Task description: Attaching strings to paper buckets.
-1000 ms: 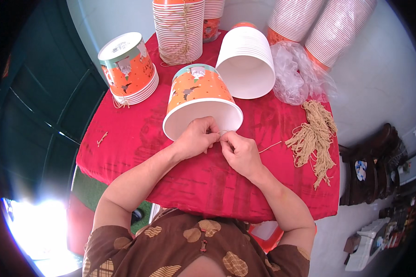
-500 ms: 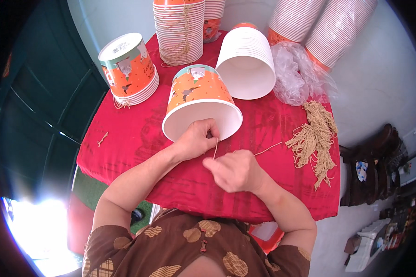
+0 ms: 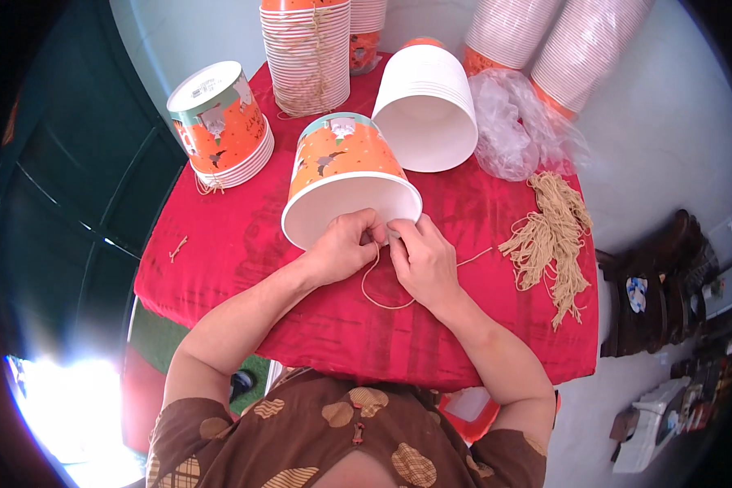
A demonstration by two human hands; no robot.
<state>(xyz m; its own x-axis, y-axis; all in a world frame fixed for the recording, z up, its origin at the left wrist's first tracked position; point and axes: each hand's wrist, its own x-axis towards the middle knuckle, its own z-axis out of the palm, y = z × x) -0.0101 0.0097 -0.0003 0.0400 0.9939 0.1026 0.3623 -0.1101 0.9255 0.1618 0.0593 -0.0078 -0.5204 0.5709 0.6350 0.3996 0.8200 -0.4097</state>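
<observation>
Tan thin twine (image 3: 390,308) is looping from your pinching left fingers (image 3: 369,220); your right fingers (image 3: 407,234) are hiding their hold; try bracing the round orange-and-white paper tub (image 3: 346,160).

Open red cloth (image 3: 224,236) left of orange bucket (image 3: 348,163), white bucket stack (image 3: 425,102) blocking behind

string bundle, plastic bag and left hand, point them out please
String bundle (image 3: 551,232): head view, middle of the strands
Plastic bag (image 3: 503,130): head view, crumpled left side
Left hand (image 3: 344,244): head view, back of the hand
</observation>
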